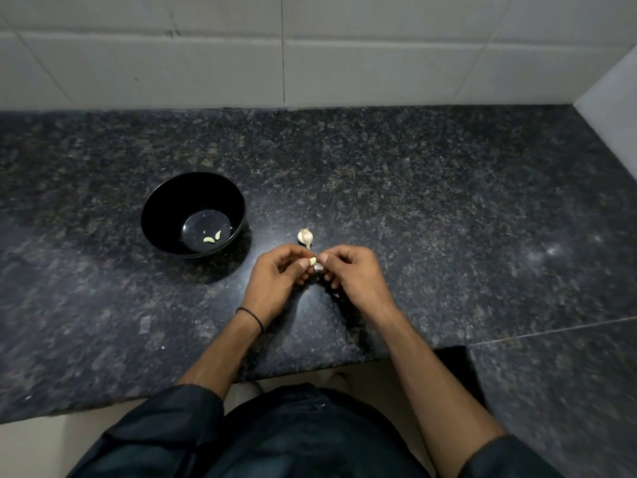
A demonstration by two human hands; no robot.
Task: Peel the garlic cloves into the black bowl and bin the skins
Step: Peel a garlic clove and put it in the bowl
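Note:
My left hand (275, 279) and my right hand (351, 274) meet over the dark counter and pinch one small pale garlic clove (312, 260) between their fingertips. A bit of white skin (319, 268) hangs just below the clove. Part of a garlic bulb (305, 237) lies on the counter just beyond my hands. The black bowl (165, 205) stands to the left, and two peeled cloves (212, 237) lie on its bottom.
The speckled granite counter (413, 188) runs to a white tiled wall (310, 50) at the back and a side wall at the right. Its front edge lies close to my body, with a step-out at the lower right.

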